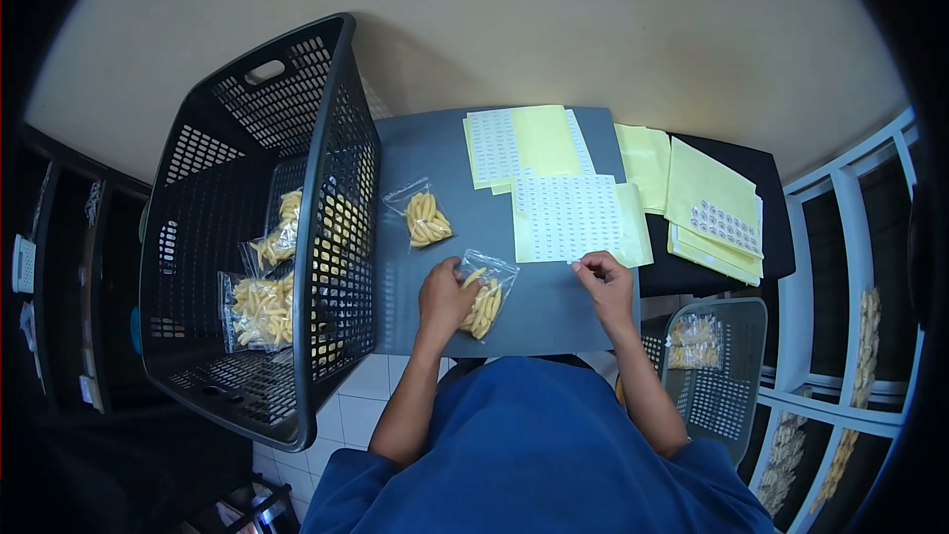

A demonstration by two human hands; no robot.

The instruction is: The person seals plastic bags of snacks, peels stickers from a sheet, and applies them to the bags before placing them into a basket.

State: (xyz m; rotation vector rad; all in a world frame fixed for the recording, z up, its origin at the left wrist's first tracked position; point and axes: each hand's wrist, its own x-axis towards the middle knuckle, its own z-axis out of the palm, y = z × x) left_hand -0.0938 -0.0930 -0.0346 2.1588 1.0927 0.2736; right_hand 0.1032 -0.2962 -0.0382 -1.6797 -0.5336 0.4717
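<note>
Left grip (444, 299): clamped on bag (484, 311) at its right. Right grip (609, 289): fingertips together on small white label (575, 266), sheet (565, 220) just beyond. I should press bag flat, touch label by edge only.

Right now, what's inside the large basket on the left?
The basket holds clear bags of yellow pieces; its slotted wall partly hides some. Anything beneath them is covered.
</note>
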